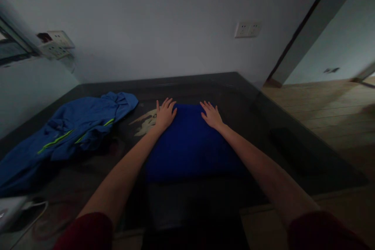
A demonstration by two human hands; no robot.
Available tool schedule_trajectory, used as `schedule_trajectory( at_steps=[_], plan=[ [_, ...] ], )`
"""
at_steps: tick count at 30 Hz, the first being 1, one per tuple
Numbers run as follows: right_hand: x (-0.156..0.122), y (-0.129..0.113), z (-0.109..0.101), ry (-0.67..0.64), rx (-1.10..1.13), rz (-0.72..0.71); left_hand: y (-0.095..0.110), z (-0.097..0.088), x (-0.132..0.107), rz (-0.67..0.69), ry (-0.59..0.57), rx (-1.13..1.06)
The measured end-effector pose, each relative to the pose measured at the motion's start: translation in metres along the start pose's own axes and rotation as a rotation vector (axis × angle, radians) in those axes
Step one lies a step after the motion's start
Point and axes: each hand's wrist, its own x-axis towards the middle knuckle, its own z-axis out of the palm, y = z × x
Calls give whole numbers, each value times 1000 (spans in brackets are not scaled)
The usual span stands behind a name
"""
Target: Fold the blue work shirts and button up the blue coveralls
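Observation:
A bright blue cloth (190,144), flat and roughly rectangular, lies on the dark glossy table (187,199). My left hand (165,114) rests at its far left corner, palm down with the fingers spread. At the far right corner lies my right hand (211,115), likewise flat and with fingers apart. Neither hand is closed around the cloth. Both forearms reach forward along its sides, and the right one hides part of its near right edge.
On the left lies a crumpled blue garment (84,121) with yellow-green stripes. A pale printed figure (148,122) shows beside my left hand. A dark flat object (290,146) is on the right. At the lower left are a white device (11,211) and cable (38,204). Behind stands a wall (164,27).

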Motion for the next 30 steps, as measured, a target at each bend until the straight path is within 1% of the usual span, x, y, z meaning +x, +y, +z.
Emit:
schedule_trajectory(
  at_steps=[1,2,4,6,7,9,11,12,16,18,20,22,25,28,30],
  plan=[
    [-4,-5,-7,21,19,-16,8,-12,-7,46,-27,-16],
    [-11,-11,-15,36,44,-38,15,-24,-16,88,-84,-32],
    [-30,-29,-31,24,116,-116,30,-46,-41,211,-247,-57],
    [-58,-46,-44,-63,183,-255,42,-61,-72,361,-405,-66],
    [-72,-52,-48,-121,196,-314,47,-65,-87,402,-462,-67],
    [-99,-57,-49,-245,183,-357,51,-67,-114,433,-529,-60],
    [-118,-51,-45,-331,143,-349,50,-61,-131,432,-542,-45],
    [-123,-45,-41,-345,120,-342,48,-57,-135,428,-532,-34],
    [-127,-21,-31,-276,44,-316,40,-46,-138,421,-470,0],
    [-125,-15,-30,-259,24,-313,37,-46,-137,439,-461,10],
    [-124,-13,-32,-265,11,-325,36,-47,-136,461,-462,19],
    [-124,-18,-37,-277,-7,-332,37,-51,-137,479,-467,32],
    [-130,-36,-48,-268,-27,-330,45,-58,-141,468,-452,52],
    [-148,-60,-54,-251,-17,-361,59,-61,-152,449,-409,49],
    [-162,-71,-51,-259,-22,-391,67,-59,-161,473,-388,47]
  ],
)
